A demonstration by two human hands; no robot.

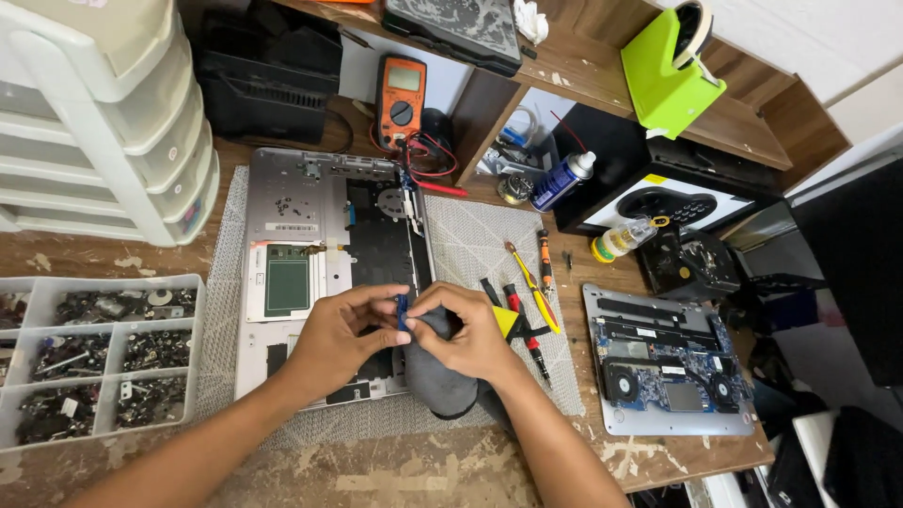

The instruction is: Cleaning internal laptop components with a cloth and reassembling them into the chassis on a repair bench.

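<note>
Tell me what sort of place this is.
Most likely an electronics repair bench: an opened laptop chassis lies on a grey mat, an orange multimeter stands behind it, and a compartment tray of screws and small parts sits alongside.

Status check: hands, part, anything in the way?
Both hands, left and right, pinch small blue part. Right also holds grey cloth. Opened laptop chassis beneath. Nothing blocking.

Bright even light, soft shadows, sharp focus, wide-angle bending at edges.
</note>
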